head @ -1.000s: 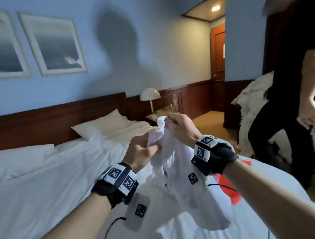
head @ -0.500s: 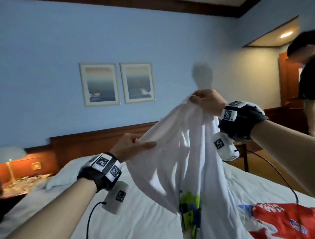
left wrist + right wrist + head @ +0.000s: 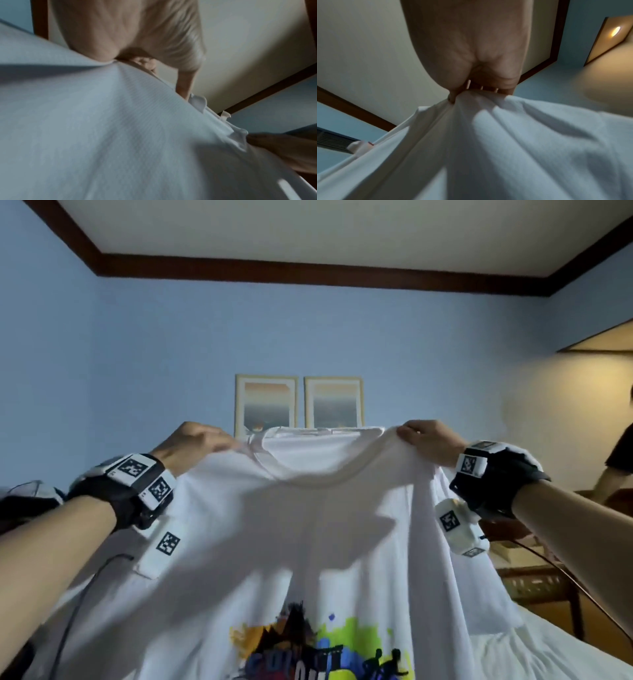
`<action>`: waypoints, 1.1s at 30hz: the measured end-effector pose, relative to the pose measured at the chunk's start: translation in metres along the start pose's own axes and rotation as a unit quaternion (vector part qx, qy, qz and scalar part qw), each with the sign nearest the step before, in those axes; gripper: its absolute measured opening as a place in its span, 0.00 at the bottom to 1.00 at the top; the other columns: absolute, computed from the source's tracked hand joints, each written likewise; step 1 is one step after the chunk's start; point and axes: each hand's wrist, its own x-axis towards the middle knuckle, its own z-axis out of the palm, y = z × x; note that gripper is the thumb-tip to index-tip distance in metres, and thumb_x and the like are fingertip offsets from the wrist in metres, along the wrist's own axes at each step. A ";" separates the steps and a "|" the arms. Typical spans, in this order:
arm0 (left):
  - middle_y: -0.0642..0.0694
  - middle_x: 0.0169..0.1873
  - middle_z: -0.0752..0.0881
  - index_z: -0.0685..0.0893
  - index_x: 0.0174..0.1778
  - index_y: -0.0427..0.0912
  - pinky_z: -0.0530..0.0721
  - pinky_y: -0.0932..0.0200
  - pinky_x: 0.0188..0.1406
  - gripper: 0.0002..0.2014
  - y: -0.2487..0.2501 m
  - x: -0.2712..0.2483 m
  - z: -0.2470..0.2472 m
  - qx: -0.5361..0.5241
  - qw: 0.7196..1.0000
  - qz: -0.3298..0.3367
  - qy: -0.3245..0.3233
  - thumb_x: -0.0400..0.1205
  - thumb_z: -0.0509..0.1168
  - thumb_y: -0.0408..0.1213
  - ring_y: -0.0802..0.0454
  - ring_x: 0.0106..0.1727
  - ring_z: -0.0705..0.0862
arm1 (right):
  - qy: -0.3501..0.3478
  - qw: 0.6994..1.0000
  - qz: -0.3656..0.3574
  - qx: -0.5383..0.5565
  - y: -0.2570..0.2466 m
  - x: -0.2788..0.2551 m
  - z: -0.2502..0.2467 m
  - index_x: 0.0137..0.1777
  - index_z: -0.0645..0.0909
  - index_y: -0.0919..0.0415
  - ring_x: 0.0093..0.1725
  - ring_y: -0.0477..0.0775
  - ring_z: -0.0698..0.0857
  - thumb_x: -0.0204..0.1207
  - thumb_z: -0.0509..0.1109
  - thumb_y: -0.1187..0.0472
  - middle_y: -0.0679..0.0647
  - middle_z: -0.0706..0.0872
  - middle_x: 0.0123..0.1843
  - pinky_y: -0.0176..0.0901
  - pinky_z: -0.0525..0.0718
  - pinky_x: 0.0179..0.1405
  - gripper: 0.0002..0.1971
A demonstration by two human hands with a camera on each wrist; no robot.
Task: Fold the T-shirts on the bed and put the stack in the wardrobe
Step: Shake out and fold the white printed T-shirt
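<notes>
A white T-shirt [image 3: 308, 542] with a colourful print low on its front hangs spread out in front of me, collar at the top. My left hand [image 3: 198, 441] pinches its left shoulder beside the collar. My right hand [image 3: 424, 441] grips the right shoulder. In the left wrist view the left hand [image 3: 137, 56] pinches the stretched cloth [image 3: 102, 135]. The right wrist view has the right hand [image 3: 479, 86] bunching the fabric [image 3: 522, 142] between thumb and fingers. The shirt hides most of the bed below.
White bedding [image 3: 548, 652] shows at the lower right under the shirt. Two framed pictures [image 3: 298, 402] hang on the blue wall behind. Another person [image 3: 620, 463] stands at the far right edge by dark wooden furniture [image 3: 534, 587].
Both hands have raised the shirt and drawn apart, so it went from a bunched bundle to hanging flat by its shoulders. My view has tilted upward toward the wall and ceiling.
</notes>
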 end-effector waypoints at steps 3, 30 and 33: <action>0.49 0.40 0.85 0.88 0.33 0.50 0.74 0.53 0.46 0.11 0.003 0.007 -0.016 -0.062 0.997 -0.006 0.053 0.68 0.74 0.53 0.49 0.42 0.81 | -0.003 0.999 0.032 0.003 -0.004 -0.002 0.007 0.35 0.82 0.55 0.46 0.62 0.84 0.81 0.65 0.47 0.61 0.86 0.43 0.47 0.79 0.46 0.17; 0.46 0.37 0.81 0.86 0.41 0.41 0.69 0.56 0.47 0.12 -0.002 0.026 -0.014 0.063 0.996 0.008 0.065 0.84 0.65 0.44 0.52 0.42 0.75 | -0.005 0.998 0.034 0.060 0.017 -0.019 -0.032 0.35 0.86 0.51 0.34 0.49 0.82 0.75 0.73 0.55 0.50 0.84 0.32 0.37 0.79 0.29 0.07; 0.44 0.40 0.83 0.87 0.39 0.54 0.69 0.55 0.47 0.08 0.006 0.033 -0.005 0.046 0.994 0.037 0.095 0.84 0.66 0.44 0.52 0.44 0.75 | 0.054 0.997 0.037 0.038 0.007 -0.011 -0.039 0.40 0.84 0.53 0.35 0.48 0.81 0.80 0.68 0.51 0.52 0.83 0.35 0.38 0.78 0.33 0.09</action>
